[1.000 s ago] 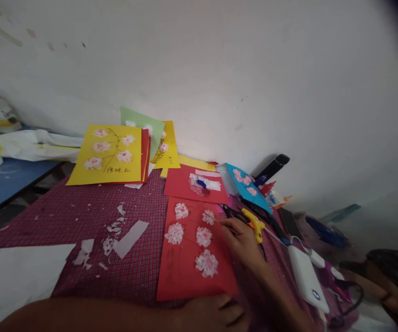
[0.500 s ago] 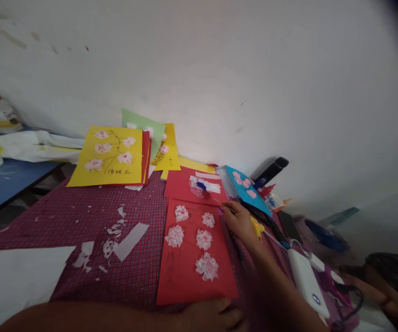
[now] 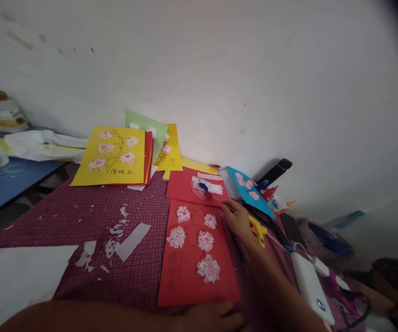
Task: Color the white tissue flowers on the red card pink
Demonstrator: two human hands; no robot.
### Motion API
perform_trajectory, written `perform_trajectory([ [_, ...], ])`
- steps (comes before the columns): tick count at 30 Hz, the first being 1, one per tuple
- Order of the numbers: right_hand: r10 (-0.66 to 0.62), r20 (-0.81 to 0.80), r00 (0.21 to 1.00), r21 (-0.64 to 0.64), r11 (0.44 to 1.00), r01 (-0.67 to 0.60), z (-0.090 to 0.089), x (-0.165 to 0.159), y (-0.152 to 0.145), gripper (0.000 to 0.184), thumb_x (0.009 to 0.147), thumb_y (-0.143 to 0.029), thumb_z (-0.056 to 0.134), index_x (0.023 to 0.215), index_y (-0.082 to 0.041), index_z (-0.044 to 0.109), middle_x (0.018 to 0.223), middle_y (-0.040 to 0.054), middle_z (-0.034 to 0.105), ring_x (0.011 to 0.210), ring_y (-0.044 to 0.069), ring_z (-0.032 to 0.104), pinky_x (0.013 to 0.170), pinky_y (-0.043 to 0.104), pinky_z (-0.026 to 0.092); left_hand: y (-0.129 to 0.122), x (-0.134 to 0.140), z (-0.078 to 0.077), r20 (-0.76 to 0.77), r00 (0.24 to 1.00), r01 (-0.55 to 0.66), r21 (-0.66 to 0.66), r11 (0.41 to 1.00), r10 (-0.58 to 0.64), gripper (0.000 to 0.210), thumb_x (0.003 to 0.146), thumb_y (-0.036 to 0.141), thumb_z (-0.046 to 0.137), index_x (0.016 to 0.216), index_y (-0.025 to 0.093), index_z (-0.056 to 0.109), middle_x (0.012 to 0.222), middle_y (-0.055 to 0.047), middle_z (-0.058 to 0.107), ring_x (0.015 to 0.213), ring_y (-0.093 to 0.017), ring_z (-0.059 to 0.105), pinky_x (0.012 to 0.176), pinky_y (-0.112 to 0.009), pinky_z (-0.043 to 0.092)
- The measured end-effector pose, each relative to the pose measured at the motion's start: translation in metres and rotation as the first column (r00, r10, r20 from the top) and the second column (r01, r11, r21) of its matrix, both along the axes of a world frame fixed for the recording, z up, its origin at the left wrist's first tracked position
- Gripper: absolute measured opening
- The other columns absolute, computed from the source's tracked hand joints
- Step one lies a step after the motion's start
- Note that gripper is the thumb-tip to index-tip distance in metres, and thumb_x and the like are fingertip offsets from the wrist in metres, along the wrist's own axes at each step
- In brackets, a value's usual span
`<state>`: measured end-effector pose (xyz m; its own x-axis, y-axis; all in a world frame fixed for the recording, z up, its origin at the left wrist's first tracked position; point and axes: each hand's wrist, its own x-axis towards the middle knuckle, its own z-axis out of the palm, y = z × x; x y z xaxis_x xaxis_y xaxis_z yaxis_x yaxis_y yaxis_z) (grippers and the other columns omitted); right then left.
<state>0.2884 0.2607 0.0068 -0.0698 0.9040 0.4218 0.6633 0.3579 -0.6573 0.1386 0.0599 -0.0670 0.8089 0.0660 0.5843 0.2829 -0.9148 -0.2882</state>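
My right hand (image 3: 237, 220) is closed in a pinch around the thin handle of a paintbrush (image 3: 203, 186). The dark blue tip of the brush points at a crumpled clear plastic piece (image 3: 198, 190) with white paper on a red sheet (image 3: 178, 182). In front of that sheet lies a red card (image 3: 192, 281) bearing several fluffy white-pink paper flowers (image 3: 206, 240) and faint dark writing. My left hand (image 3: 216, 316) rests flat at the card's near edge, fingers somewhat apart, partly cut off by the lower frame edge.
Yellow flower cards (image 3: 115, 159) lean at the back left near paper scraps (image 3: 133, 242). To the right are a blue card (image 3: 245, 184), a yellow glue gun (image 3: 258, 230) and a white power bank (image 3: 311, 288). Part of another person (image 3: 385, 286) shows at far right.
The whole view has shifted slightly, so things sit a little farther right. Both hands and the brush keep nearly the same place over the cards.
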Motion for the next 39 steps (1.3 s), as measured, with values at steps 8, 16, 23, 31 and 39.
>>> perform_trajectory([
  [8,0.017,0.025,1.0,0.012,1.0,-0.018,-0.004,0.01,-0.011,0.027,0.089,-0.039,0.062,0.096,-0.02,0.079,0.096,0.0099,0.081,0.09,0.028,0.076,0.083,0.042,0.06,-0.001,0.001,-0.005,-0.027,1.0,-0.006,-0.001,1.0,0.006,0.032,0.102,0.029,0.052,0.117,0.035,0.079,0.142,0.005,0.066,0.119,-0.014,0.064,0.091,-0.027,0.052],
  [16,0.067,0.057,0.996,0.031,0.997,-0.068,0.028,0.013,-0.069,0.022,0.095,-0.036,0.061,0.098,-0.023,0.079,0.095,0.0068,0.08,0.087,0.024,0.074,0.079,0.034,0.06,-0.001,-0.003,0.002,-0.054,0.998,0.01,-0.027,1.0,-0.011,0.033,0.101,0.029,0.053,0.124,0.029,0.077,0.141,0.001,0.066,0.12,-0.014,0.063,0.094,-0.026,0.052],
  [23,0.186,0.089,0.979,0.0,0.982,-0.186,0.037,0.009,-0.109,0.019,0.098,-0.027,0.06,0.098,-0.024,0.079,0.095,0.0055,0.08,0.085,0.022,0.075,0.077,0.032,0.058,-0.001,-0.002,0.0,-0.055,0.998,-0.001,-0.029,1.0,-0.001,0.036,0.102,0.028,0.048,0.128,0.027,0.074,0.141,0.0,0.065,0.12,-0.013,0.063,0.095,-0.026,0.051],
  [31,0.222,0.126,0.967,-0.036,0.975,-0.219,0.026,0.007,-0.092,0.019,0.098,-0.027,0.06,0.1,-0.026,0.079,0.094,0.0045,0.079,0.086,0.023,0.075,0.076,0.033,0.057,-0.001,0.003,-0.011,-0.03,0.999,0.02,-0.039,0.999,-0.021,0.032,0.103,0.028,0.05,0.123,0.028,0.075,0.138,0.002,0.067,0.115,-0.013,0.063,0.092,-0.027,0.051],
  [39,0.216,0.132,0.967,-0.06,0.976,-0.21,0.021,0.001,-0.082,0.02,0.096,-0.026,0.06,0.095,-0.024,0.079,0.092,0.0053,0.08,0.084,0.023,0.075,0.078,0.034,0.056,-0.001,-0.003,0.0,-0.05,0.999,0.015,-0.039,0.999,-0.017,0.033,0.103,0.028,0.049,0.121,0.031,0.077,0.141,0.003,0.066,0.119,-0.013,0.063,0.094,-0.027,0.051],
])
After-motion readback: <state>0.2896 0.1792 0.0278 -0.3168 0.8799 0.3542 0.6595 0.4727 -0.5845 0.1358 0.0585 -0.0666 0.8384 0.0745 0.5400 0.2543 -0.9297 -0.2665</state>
